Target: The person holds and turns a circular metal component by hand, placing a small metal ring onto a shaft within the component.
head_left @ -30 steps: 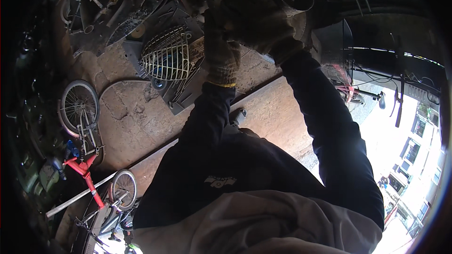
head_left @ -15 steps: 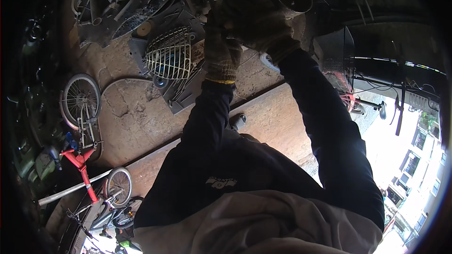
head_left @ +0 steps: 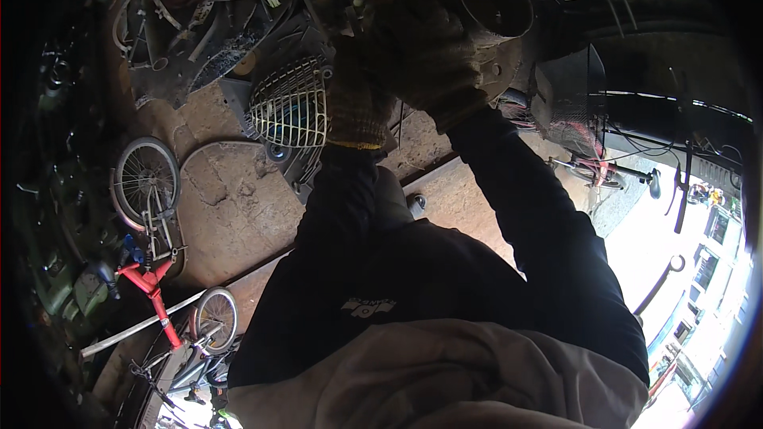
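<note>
Both of my hands wear dark, worn work gloves and are close together at the top centre. My right hand (head_left: 433, 63) is closed against a rusty metal piece with a wide round pipe mouth (head_left: 497, 1), which faces up beside its fingers. A flat rusty plate with holes (head_left: 497, 70) shows below that pipe, partly behind the hand. My left hand (head_left: 356, 107), with a yellow band at its cuff, is just left of the right one, its fingers lost in shadow. Left of that glove lies a pale wire basket (head_left: 290, 107) with blue things inside.
Scrap metal (head_left: 211, 56) is heaped at the upper left. A red bicycle frame (head_left: 155, 298) with wheels lies at the left, near a long pale pole (head_left: 143, 324). On the right are a dark mesh-fronted box (head_left: 574, 91) and a bicycle saddle (head_left: 654, 183), beside a bright opening.
The floor, basket and bicycle have shifted down and slightly right in view. My left glove now overlaps the basket's right edge. Both hands stay close together by the rusty metal piece.
</note>
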### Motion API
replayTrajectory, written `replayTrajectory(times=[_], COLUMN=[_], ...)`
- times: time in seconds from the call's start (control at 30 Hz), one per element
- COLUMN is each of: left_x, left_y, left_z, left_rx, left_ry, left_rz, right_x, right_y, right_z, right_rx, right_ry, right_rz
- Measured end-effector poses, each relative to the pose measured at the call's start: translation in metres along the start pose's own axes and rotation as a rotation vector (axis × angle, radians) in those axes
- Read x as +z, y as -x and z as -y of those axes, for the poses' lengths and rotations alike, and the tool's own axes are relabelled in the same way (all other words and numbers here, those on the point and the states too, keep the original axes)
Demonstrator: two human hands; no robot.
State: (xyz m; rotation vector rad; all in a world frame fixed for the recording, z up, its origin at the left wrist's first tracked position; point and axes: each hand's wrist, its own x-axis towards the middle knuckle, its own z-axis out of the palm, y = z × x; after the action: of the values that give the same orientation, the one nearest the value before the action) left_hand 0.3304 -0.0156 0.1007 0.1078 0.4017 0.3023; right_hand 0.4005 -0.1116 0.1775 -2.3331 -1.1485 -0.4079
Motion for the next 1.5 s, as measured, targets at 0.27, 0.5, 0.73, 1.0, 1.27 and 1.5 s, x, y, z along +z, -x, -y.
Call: replayTrajectory(times=[0.27,0.5,0.73,1.0,1.27,1.5], left_x=[-0.021,-0.019,-0.024,-0.043,0.015,0.068], left_y=[-0.013,-0.013,-0.022,-0.027,-0.016,0.004], left_z=[-0.006,-0.005,-0.013,-0.044,-0.074,-0.06], left_rx=[-0.1,-0.148,0.066,1.249,1.179,0.927], left_ry=[0.11,0.121,-0.317,-2.331,-2.171,-1.813], left_rz=[0.2,0.289,0.21,0.362,0.758,0.852], right_x=[0.026,0.022,0.0,-0.005,-0.051,-0.061], right_y=[0.006,-0.007,-0.016,0.002,0.077,0.052], right_z=[-0.019,-0.001,0.017,0.004,0.023,0.034], right_rx=[-0.031,0.059,0.222,0.179,0.307,0.278], right_ry=[-0.004,0.041,0.195,-0.056,-0.024,0.16], right_rz=[-0.113,-0.218,0.107,-0.072,-0.038,0.209])
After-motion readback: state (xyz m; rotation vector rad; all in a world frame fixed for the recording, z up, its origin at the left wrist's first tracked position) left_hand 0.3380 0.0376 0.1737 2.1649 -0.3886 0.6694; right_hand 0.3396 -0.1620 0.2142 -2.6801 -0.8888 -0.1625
